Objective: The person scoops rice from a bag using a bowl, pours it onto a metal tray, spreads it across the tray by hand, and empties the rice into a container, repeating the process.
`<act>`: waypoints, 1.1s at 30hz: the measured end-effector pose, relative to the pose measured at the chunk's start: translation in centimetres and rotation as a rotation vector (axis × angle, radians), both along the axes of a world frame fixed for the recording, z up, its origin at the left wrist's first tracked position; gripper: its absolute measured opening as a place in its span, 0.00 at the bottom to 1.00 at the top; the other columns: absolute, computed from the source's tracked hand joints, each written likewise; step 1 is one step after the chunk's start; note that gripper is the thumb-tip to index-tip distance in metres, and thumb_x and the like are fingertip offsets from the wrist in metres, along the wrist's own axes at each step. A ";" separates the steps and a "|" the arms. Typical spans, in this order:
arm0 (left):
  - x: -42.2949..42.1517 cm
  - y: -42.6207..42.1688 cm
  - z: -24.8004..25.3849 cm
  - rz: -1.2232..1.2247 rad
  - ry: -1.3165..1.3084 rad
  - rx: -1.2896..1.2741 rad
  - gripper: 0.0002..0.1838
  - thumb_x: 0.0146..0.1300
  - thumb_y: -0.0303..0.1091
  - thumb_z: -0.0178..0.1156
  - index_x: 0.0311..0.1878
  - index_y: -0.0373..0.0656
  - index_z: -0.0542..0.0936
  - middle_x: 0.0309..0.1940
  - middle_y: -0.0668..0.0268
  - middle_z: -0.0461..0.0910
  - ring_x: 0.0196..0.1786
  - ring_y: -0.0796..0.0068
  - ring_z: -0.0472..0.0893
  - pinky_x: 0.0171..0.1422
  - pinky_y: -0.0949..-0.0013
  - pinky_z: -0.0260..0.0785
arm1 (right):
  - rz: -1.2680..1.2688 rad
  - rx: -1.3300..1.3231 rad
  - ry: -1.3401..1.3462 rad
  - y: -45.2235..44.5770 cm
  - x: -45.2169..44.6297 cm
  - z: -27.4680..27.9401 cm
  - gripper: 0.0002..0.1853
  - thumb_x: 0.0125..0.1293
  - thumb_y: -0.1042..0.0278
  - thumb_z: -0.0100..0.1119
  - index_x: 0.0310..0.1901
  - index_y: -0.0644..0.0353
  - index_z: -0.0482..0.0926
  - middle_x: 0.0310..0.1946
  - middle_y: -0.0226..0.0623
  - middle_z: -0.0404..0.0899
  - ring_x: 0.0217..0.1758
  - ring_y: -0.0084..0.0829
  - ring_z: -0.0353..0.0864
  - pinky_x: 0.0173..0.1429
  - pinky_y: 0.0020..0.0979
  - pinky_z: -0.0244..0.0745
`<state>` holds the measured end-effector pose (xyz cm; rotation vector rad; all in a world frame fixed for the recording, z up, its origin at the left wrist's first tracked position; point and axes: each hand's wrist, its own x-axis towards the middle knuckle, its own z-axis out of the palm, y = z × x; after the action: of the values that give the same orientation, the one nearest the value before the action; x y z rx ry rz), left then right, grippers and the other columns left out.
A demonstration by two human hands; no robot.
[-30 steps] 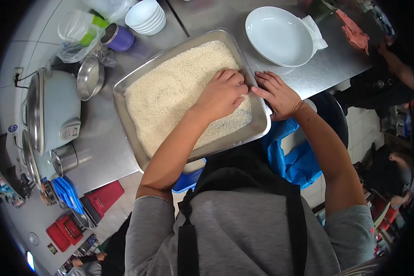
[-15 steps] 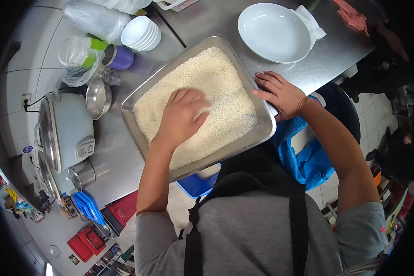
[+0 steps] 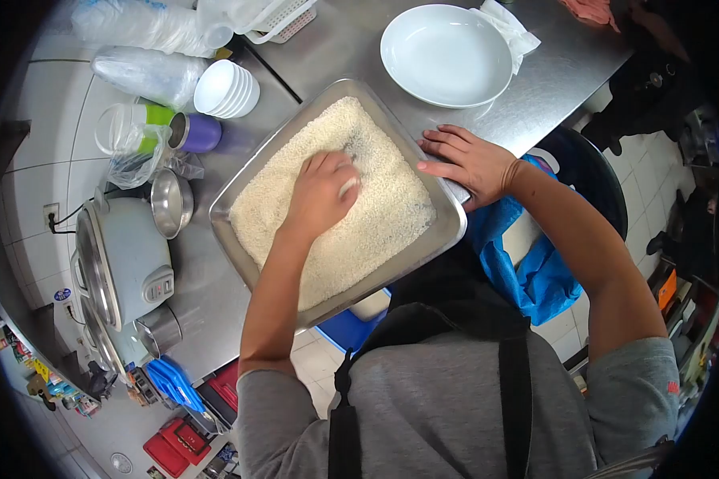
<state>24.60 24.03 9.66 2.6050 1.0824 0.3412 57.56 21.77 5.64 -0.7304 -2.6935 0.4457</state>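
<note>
Fingers of the left hand curl at the rice inside the tray; whether they grip any, I cannot tell. The right hand rests open on the tray's right rim. The tray overhangs the desk's near edge.

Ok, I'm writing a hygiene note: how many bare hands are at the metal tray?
2: the left hand, blurred, at the pale grain inside the tray, and the right hand, resting at the tray's right side. No others show there.
</note>
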 end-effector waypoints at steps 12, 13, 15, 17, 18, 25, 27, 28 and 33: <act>-0.3 4.1 5.1 0.052 -0.005 -0.062 0.11 0.58 0.30 0.66 0.45 0.45 0.83 0.48 0.62 0.81 0.54 0.57 0.78 0.60 0.58 0.70 | -0.004 -0.006 0.021 0.0 0.0 0.0 0.66 0.36 0.44 0.81 0.78 0.38 0.51 0.71 0.52 0.61 0.76 0.53 0.59 0.79 0.52 0.51; 1.0 5.2 4.6 0.039 -0.054 -0.016 0.12 0.59 0.30 0.65 0.47 0.45 0.83 0.50 0.63 0.81 0.56 0.58 0.78 0.62 0.58 0.70 | -0.009 -0.003 0.027 0.0 0.0 -0.1 0.65 0.36 0.44 0.81 0.78 0.38 0.51 0.71 0.52 0.61 0.76 0.53 0.59 0.79 0.52 0.51; 3.0 7.1 2.3 0.006 -0.063 0.043 0.13 0.60 0.30 0.65 0.50 0.47 0.83 0.52 0.63 0.80 0.58 0.59 0.77 0.63 0.58 0.69 | -0.010 -0.006 0.013 -0.1 0.0 -0.1 0.65 0.36 0.44 0.81 0.78 0.38 0.51 0.72 0.51 0.61 0.76 0.53 0.59 0.80 0.52 0.51; 3.1 7.8 0.4 -0.015 -0.054 0.096 0.13 0.61 0.30 0.64 0.50 0.47 0.83 0.52 0.64 0.80 0.58 0.60 0.77 0.63 0.58 0.69 | -0.002 -0.012 -0.025 0.0 0.1 0.2 0.65 0.37 0.44 0.81 0.78 0.39 0.51 0.72 0.51 0.61 0.76 0.53 0.58 0.80 0.53 0.51; 2.8 7.8 -0.5 -0.021 -0.041 0.118 0.13 0.61 0.30 0.64 0.50 0.48 0.83 0.52 0.64 0.80 0.58 0.60 0.77 0.63 0.58 0.69 | -0.003 -0.013 -0.030 0.0 0.1 0.2 0.65 0.37 0.44 0.81 0.78 0.39 0.51 0.72 0.51 0.61 0.76 0.53 0.58 0.80 0.52 0.51; -3.2 2.1 0.3 0.067 0.021 0.025 0.08 0.60 0.28 0.63 0.43 0.47 0.82 0.43 0.63 0.80 0.51 0.58 0.78 0.56 0.58 0.70 | -0.009 0.001 -0.001 -0.1 -0.1 0.1 0.65 0.36 0.45 0.80 0.78 0.41 0.52 0.72 0.51 0.61 0.76 0.53 0.59 0.80 0.52 0.51; -4.7 -0.8 1.9 0.093 0.020 -0.076 0.08 0.60 0.27 0.64 0.43 0.46 0.82 0.44 0.63 0.80 0.51 0.58 0.78 0.57 0.58 0.70 | -0.013 0.005 -0.006 0.0 -0.2 0.2 0.65 0.35 0.45 0.80 0.78 0.42 0.53 0.71 0.51 0.62 0.75 0.53 0.59 0.80 0.52 0.51; -5.3 -2.1 2.7 0.106 0.017 -0.128 0.07 0.60 0.27 0.64 0.43 0.46 0.82 0.44 0.63 0.80 0.51 0.58 0.79 0.57 0.58 0.70 | -0.017 0.007 -0.007 0.0 -0.2 0.1 0.65 0.35 0.45 0.80 0.78 0.42 0.54 0.71 0.51 0.62 0.75 0.53 0.60 0.79 0.52 0.51; -10.3 -4.8 5.4 0.398 -0.140 -0.255 0.10 0.62 0.28 0.66 0.47 0.44 0.83 0.47 0.63 0.82 0.51 0.62 0.79 0.56 0.63 0.70 | -0.027 0.010 -0.031 -0.1 -0.4 0.3 0.63 0.35 0.46 0.80 0.77 0.43 0.55 0.71 0.50 0.63 0.75 0.53 0.60 0.80 0.52 0.51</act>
<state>14.26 19.19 15.03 2.1043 1.4839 0.4321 57.21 21.68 5.96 -0.7756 -2.7091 0.4168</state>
